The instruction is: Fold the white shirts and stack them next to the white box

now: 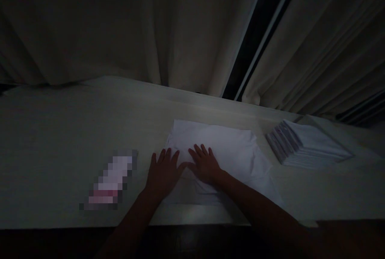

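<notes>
Cloth, white, soft and folded flat point(228, 150), lies on the pale table point(60, 138). Left hand point(164, 170) and right hand point(204, 164) press it with released, flat palms. It looks light and limp; 2 corners seem best for holding.

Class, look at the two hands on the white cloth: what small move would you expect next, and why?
Probably a sweep of both hands outward to smooth the cloth. The left hand and right hand lie flat, side by side, on the white folded cloth, whose near part looks creased. A stack of folded white cloths lies to the right.
</notes>
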Demonstrator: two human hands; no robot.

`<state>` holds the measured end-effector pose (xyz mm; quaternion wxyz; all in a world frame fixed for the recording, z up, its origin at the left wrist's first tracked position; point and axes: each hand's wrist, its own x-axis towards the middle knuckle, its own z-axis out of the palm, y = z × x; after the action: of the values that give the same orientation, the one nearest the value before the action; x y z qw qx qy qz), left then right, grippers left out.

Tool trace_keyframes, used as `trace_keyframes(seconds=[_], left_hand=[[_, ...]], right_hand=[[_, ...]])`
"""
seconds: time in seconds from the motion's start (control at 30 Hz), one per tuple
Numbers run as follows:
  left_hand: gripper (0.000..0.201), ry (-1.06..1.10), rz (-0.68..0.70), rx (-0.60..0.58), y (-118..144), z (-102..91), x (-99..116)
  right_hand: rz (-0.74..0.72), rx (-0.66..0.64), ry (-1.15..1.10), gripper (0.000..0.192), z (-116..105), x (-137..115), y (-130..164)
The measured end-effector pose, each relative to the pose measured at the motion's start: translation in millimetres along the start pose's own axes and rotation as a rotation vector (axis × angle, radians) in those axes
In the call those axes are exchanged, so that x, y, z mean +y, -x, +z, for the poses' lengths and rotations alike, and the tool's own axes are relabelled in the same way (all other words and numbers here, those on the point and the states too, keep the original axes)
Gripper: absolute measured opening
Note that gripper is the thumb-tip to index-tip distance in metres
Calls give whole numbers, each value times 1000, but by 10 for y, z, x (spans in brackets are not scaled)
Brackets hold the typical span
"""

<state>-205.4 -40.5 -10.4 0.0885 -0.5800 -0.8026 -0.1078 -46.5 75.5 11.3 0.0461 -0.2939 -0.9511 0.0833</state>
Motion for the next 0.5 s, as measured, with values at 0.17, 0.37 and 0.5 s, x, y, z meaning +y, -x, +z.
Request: trace_keyframes(seconds=[0.17, 0.37, 0.5], left_hand=[[56, 54, 120, 68, -590, -45, 183], [58, 44, 121, -57, -1495, 251, 252], [79, 41, -5, -117, -1681, 493, 77]], right_hand=[[22, 76, 25, 62, -119, 225, -451], [72, 22, 43, 57, -97, 630, -1171], [103, 27, 13, 69, 60, 920, -1227]])
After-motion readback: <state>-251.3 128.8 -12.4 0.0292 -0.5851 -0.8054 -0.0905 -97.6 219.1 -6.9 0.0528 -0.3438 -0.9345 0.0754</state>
